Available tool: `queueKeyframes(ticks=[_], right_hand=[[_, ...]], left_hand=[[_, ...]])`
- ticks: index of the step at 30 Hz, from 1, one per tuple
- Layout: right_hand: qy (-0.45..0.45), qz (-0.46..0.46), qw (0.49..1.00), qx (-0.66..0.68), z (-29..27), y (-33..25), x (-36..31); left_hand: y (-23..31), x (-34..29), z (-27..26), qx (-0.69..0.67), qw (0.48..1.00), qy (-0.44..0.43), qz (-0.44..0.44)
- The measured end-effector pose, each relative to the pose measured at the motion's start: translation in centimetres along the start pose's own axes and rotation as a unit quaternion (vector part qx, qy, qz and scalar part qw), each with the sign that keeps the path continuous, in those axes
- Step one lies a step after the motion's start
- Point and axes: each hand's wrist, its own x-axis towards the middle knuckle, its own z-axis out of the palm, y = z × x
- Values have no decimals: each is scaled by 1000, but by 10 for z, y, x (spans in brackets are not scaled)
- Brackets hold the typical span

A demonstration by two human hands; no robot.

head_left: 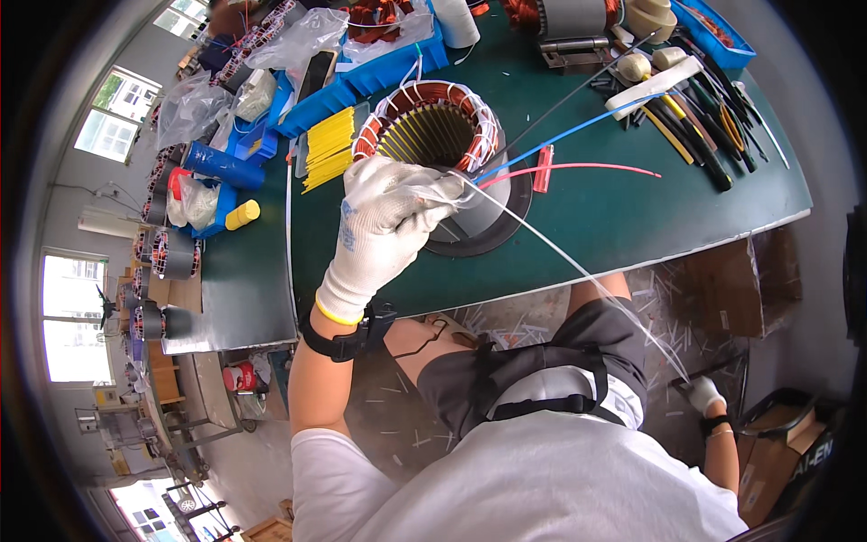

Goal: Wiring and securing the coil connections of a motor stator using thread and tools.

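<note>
a green workbench [632, 217] fills the scene, its front edge close to the seated worker's lap. blue bins [397, 61] line its far left side, with clear plastic bags piled beside and over them. near the middle of the bench stands a motor stator [424, 131], its mouth facing up, yellow liners inside and copper windings laced in white around the rim. to the right lies a cluster of hand tools [695, 126], several with black or yellow handles.

at the stator's near edge, the gloved left hand [388, 203] has its fingers drawn together, pinching a white cord [587, 274]. far to the lower right, beyond the worker's knee, the gloved right hand [702, 395] closes its fingers on the cord's other end, the strand stretched taut between the two.

a stack of yellow strips [327, 149] lies just left of the stator. blue and red leads [578, 166] fan rightward from beside the left fingertips, over a small red piece [543, 169] on the bench.
</note>
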Motion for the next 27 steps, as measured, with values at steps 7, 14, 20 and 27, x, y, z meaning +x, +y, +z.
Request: queueKeyframes(ticks=[7,14,20,27], right_hand=[[245,-104,959,96,-119,-123,-1],[129,-424,641,626,-340,-422,-34],[124,-492,680,529,-327,-401,-47],[62,-499,715,485,-330,-381,-34]], left_hand=[[-1,0,2,-9,1000,3,-5],[4,-2,-1,2,1000,-5,-1],[0,1,-1,-11,999,5,47],[-1,32,-12,-14,993,-66,92]])
